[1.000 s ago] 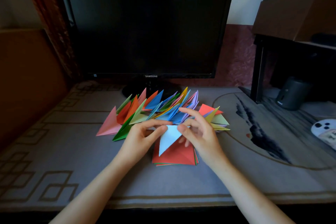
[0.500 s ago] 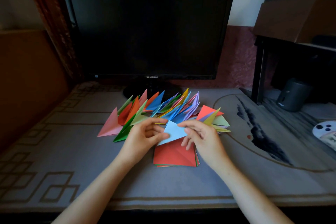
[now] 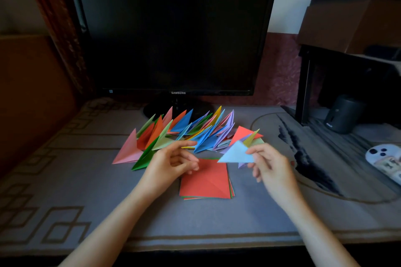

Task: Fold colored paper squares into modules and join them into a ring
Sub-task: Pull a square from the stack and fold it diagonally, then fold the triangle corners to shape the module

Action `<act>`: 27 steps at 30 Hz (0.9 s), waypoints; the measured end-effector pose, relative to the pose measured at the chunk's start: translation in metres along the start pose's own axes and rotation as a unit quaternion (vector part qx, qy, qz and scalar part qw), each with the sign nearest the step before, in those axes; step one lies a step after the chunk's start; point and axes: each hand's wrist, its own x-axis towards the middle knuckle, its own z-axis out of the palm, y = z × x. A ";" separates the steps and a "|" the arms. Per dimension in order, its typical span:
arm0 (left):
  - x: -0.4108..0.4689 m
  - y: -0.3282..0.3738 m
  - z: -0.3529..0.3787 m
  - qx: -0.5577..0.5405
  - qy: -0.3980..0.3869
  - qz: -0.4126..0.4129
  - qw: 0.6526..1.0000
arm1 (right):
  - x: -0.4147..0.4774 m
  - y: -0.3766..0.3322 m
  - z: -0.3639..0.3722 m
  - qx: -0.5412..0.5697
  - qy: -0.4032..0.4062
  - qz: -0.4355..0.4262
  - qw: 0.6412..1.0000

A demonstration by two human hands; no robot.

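1. Right hand (image 3: 271, 165) pinches the light-blue folded module (image 3: 236, 154) at its 3 o'clock corner.
2. Left hand (image 3: 171, 165) hangs loosely half-open and empty above the red paper stack (image 3: 206, 182).

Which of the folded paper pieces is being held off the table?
The light blue triangle, pinched in the right hand. All the other folded pieces lie on the table.
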 end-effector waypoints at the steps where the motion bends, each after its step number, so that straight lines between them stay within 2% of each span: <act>1: 0.000 -0.001 -0.001 0.013 0.004 0.005 1.000 | 0.003 0.001 -0.011 0.002 0.019 0.001 1.000; 5: 0.000 -0.007 -0.002 0.168 0.004 0.072 0.983 | 0.017 0.008 -0.038 -0.035 0.042 0.032 0.998; 9: 0.000 -0.010 -0.005 0.221 0.007 0.105 0.970 | 0.024 0.017 -0.036 -0.155 0.028 0.056 0.986; 13: 0.000 -0.015 -0.007 0.253 -0.030 0.092 0.963 | 0.019 0.028 -0.024 -0.360 0.015 0.028 0.932; 15: 0.001 -0.017 -0.007 0.268 -0.043 0.091 0.958 | 0.016 0.033 -0.021 -0.404 0.013 0.006 0.915; 18: 0.000 -0.020 -0.007 0.276 -0.062 0.083 0.956 | 0.015 0.038 -0.021 -0.400 0.035 -0.022 0.916; 25: -0.001 -0.020 -0.005 0.303 -0.084 0.042 0.948 | 0.017 0.018 -0.023 -0.320 0.158 -0.135 0.924; 27: -0.001 -0.018 -0.006 0.305 -0.085 0.044 0.947 | 0.016 0.007 -0.019 -0.302 0.157 -0.172 0.925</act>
